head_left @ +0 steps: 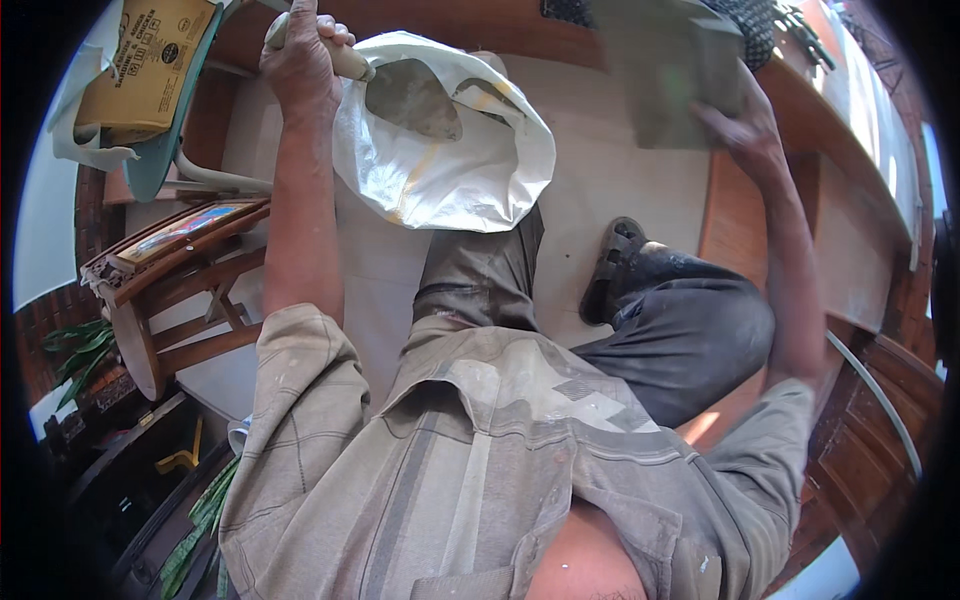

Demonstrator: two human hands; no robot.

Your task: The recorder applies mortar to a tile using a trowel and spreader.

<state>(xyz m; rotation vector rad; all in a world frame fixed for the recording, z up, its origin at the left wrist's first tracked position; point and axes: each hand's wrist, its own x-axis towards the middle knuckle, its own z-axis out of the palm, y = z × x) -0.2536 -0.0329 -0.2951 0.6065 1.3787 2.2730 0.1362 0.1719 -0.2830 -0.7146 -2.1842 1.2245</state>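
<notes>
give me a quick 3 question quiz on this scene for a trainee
1. True or false: the left hand holds a trowel over the open white bag.
2. What does the right hand hold? A) a grey slab B) a hammer C) a bucket
3. Fill in: the sandal rests on the pale ____.

Key: 1 true; 2 A; 3 floor
</notes>
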